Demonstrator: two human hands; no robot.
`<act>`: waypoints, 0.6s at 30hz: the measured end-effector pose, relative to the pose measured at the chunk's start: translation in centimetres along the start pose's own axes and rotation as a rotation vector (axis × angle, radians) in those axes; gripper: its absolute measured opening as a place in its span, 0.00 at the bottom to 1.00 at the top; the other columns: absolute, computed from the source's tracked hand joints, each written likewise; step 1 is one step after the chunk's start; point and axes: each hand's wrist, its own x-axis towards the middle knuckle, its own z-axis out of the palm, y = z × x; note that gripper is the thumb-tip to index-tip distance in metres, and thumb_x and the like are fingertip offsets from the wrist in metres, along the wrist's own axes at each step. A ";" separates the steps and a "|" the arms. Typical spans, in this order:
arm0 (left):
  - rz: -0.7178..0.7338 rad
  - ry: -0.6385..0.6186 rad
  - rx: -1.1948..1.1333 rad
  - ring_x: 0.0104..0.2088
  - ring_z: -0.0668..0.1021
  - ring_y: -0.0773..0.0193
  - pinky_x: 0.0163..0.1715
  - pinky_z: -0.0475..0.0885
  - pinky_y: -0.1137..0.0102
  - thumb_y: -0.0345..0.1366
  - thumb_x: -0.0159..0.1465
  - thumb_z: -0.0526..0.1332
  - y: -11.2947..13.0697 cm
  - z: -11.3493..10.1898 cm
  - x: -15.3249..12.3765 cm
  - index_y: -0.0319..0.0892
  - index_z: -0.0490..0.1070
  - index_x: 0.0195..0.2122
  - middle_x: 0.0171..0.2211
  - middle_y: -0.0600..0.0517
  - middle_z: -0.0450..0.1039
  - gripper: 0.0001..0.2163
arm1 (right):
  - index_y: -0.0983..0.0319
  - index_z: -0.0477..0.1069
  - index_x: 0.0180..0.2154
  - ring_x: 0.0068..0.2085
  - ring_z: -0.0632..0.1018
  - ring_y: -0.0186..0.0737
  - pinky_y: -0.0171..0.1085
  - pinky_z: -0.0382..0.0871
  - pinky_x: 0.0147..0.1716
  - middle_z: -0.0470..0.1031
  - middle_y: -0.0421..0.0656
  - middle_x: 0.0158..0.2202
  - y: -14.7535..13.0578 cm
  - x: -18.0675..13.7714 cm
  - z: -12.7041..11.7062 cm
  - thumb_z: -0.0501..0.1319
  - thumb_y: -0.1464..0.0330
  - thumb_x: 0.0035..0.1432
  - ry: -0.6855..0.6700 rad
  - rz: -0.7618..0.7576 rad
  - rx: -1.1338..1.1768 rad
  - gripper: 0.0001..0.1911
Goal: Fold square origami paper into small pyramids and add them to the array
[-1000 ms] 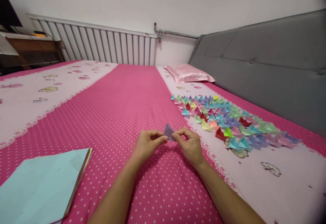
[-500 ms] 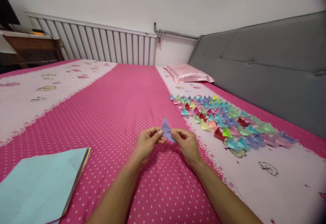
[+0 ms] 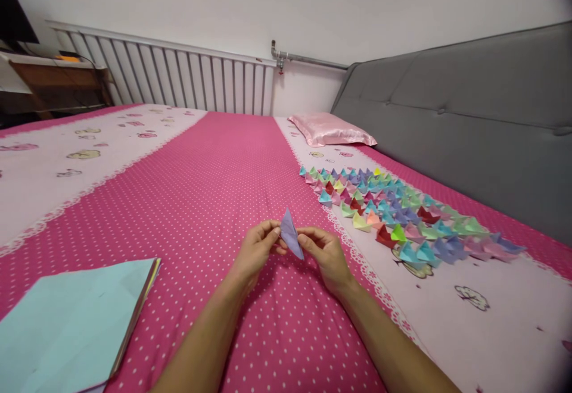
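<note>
Both my hands hold one small folded piece of lilac paper (image 3: 289, 235) just above the pink dotted bedsheet (image 3: 201, 190). My left hand (image 3: 255, 251) pinches its left side with thumb and fingers closed. My right hand (image 3: 328, 256) pinches its right side the same way. The paper stands as a narrow pointed shape, tip up. To the right of my hands, rows of several small folded paper boats (image 3: 393, 214) in mixed colours lie on the pale strip of the sheet.
A stack of flat coloured paper sheets (image 3: 71, 324), light blue on top, lies at the lower left. A pink pillow (image 3: 330, 129) sits at the far end by the grey padded headboard (image 3: 469, 113). A white radiator (image 3: 170, 74) lines the back wall.
The lilac paper has turned from a flatter, wider shape into a narrow upright point between my fingers. Both hands have stayed in about the same place.
</note>
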 end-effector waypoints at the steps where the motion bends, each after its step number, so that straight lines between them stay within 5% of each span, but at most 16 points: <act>1: -0.002 -0.005 0.003 0.22 0.72 0.70 0.26 0.68 0.75 0.33 0.56 0.59 0.0 0.0 0.0 0.37 0.71 0.29 0.22 0.53 0.70 0.04 | 0.59 0.76 0.33 0.33 0.77 0.37 0.36 0.70 0.36 0.79 0.41 0.31 0.0 0.0 0.1 0.66 0.64 0.47 -0.006 0.010 0.012 0.09; 18: 0.082 -0.035 0.317 0.23 0.71 0.68 0.25 0.67 0.73 0.29 0.58 0.53 -2.1 0.7 0.7 0.38 0.74 0.37 0.27 0.50 0.74 0.11 | 0.62 0.73 0.42 0.37 0.77 0.41 0.37 0.72 0.36 0.77 0.46 0.39 1.8 0.0 -0.2 0.64 0.71 0.46 0.071 -0.129 -0.329 0.17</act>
